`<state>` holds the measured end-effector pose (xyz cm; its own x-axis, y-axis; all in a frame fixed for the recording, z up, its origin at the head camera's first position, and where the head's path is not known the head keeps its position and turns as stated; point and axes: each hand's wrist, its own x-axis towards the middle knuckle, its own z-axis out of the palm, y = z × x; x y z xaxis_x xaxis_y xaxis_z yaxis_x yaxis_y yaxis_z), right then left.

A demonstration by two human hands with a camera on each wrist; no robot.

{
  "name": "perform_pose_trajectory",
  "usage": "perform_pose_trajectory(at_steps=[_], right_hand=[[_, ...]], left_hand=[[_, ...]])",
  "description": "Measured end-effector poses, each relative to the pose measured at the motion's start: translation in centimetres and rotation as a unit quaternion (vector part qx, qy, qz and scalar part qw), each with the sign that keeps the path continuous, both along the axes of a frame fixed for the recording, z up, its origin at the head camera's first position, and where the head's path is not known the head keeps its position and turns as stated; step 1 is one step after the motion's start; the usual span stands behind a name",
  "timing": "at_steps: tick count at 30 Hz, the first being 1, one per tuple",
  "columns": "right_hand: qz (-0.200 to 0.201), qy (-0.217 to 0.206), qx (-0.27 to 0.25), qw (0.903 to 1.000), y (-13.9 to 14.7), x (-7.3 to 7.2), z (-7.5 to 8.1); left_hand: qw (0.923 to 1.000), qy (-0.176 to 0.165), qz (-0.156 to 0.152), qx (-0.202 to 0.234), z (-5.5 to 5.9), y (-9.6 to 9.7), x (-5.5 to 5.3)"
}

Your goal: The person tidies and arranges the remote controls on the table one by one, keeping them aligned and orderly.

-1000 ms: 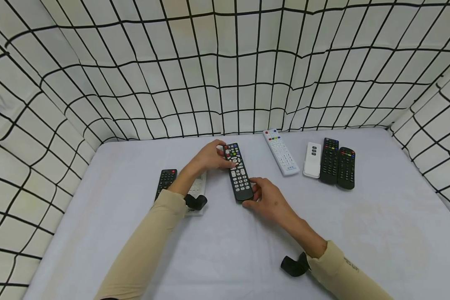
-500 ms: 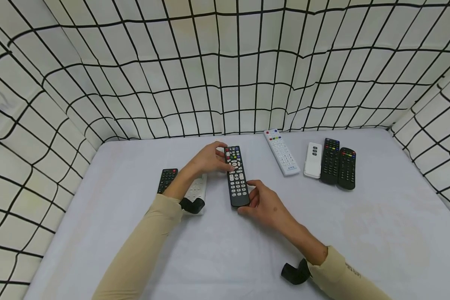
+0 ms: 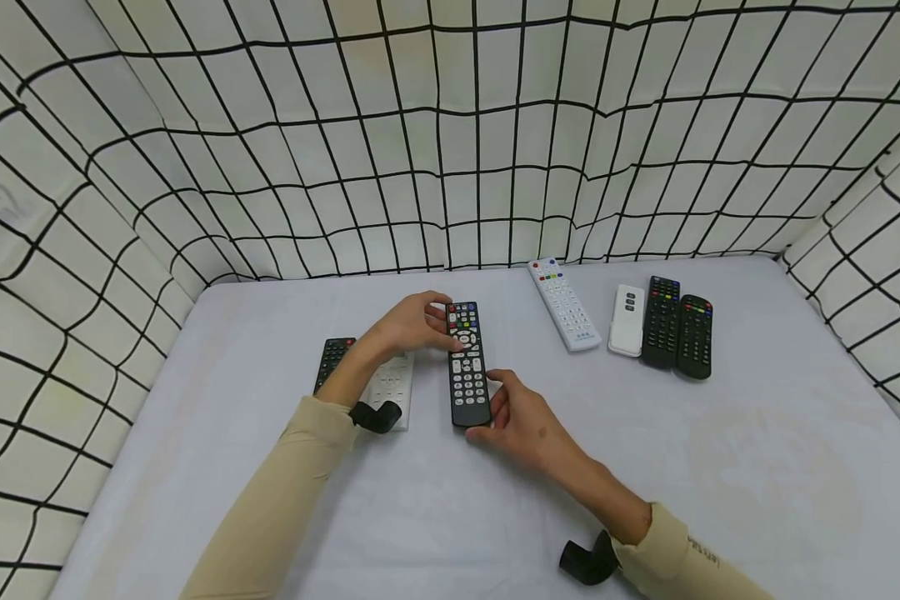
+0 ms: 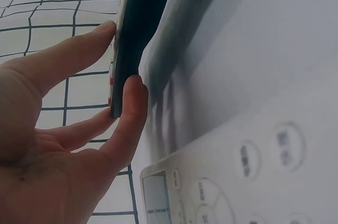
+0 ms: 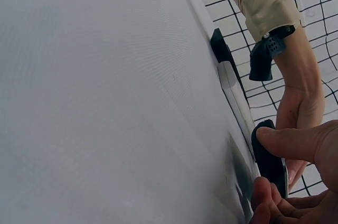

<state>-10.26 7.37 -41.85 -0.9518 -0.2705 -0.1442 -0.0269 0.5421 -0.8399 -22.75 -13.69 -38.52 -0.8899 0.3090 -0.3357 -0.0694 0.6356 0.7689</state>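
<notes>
Both hands hold one long black remote control with pale buttons and a few coloured ones at its far end. My left hand grips its upper left edge, thumb over the buttons; the left wrist view shows fingertips under the dark back of the remote. At the near right corner, my right hand pinches it, thumb at the bottom end and fingers along the side. Beneath the left forearm lie a white remote with a small display and a black remote, both partly hidden.
Right of the hands, a white remote lies slanted. Farther right, a small white remote and two black remotes, one longer and one shorter, sit side by side. Black netting over white walls surrounds the white-covered table.
Both hands have drawn the black remote nearer to me and slightly left, turning it straighter. The other remotes have stayed in place.
</notes>
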Motion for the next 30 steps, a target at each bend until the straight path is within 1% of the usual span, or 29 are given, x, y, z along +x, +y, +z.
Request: perform_pose_trajectory(at_steps=[10,16,30], right_hand=[[0.013,0.0,0.02,0.9997,-1.0,0.9,0.2],[0.024,0.0,0.037,0.999,-1.3,1.2,0.1],[0.037,0.001,0.062,0.9974,-1.7,1.6,-0.1]], left_hand=[[0.9997,0.007,-0.011,-0.018,0.0,-0.8,0.3],[0.9997,-0.003,-0.013,-0.022,0.0,-0.8,0.5],[0.9987,0.006,-0.019,-0.047,0.0,-0.8,1.2]])
